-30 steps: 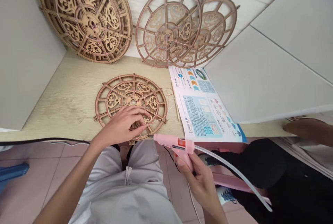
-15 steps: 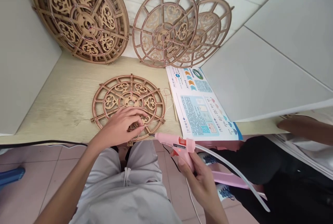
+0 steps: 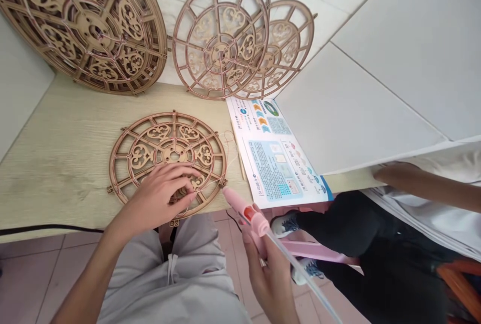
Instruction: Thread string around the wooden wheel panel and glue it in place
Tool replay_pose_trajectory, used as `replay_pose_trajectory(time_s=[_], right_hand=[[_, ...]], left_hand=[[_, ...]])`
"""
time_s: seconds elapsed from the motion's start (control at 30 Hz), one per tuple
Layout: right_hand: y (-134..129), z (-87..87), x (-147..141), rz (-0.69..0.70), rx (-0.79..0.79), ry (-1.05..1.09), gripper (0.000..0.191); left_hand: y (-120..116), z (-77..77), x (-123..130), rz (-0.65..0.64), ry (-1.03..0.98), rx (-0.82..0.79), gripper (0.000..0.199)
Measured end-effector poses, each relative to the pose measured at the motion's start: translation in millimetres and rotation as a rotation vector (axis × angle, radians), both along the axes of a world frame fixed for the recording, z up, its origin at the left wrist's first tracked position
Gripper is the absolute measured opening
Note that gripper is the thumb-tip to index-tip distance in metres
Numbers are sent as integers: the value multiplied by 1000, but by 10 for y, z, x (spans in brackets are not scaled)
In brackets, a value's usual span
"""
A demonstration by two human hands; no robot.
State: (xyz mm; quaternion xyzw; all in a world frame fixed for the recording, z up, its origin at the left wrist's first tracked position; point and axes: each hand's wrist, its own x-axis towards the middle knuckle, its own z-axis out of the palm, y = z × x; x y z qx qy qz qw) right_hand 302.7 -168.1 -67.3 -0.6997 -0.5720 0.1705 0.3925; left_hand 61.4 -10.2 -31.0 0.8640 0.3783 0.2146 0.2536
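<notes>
A round wooden openwork panel (image 3: 142,156) with scroll cut-outs lies flat near the table's front edge. Over its lower part rests my left hand (image 3: 160,196), thumb and forefinger pinched on a thin pale string (image 3: 210,183) that runs right across the rim. My right hand (image 3: 268,274) is wrapped around the handle of a pink hot glue gun (image 3: 246,213), just past the front edge. The gun's nozzle is at the panel's right rim, beside a small square tab; whether it touches cannot be seen. A clear glue stick (image 3: 300,271) sticks out of its back.
Similar panels lean against the wall: a thick stack (image 3: 139,63) at left and two thinner ones (image 3: 221,55) at centre. A printed sheet (image 3: 278,173) lies to the right, a thin stick (image 3: 240,161) along its edge. Another person's arm (image 3: 424,186) is at far right.
The glue gun has swung so its nozzle points up and left, now at the panel's right rim. My left hand keeps its place on the panel. The whole view has shifted.
</notes>
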Motion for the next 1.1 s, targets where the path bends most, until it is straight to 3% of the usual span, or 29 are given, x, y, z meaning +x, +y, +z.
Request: replay_pose_trajectory(time_s=[0.2, 0.93, 1.1], right_hand=[[-22, -69, -139, 15, 12, -47, 51], [-179, -13, -159, 121, 61, -222, 38], [-183, -135, -155, 161, 78, -238, 44]], left_hand=[[-16, 4, 21, 18, 8, 12, 27], [-31, 32, 32, 10, 27, 7, 28], [-29, 21, 24, 8, 23, 11, 27]])
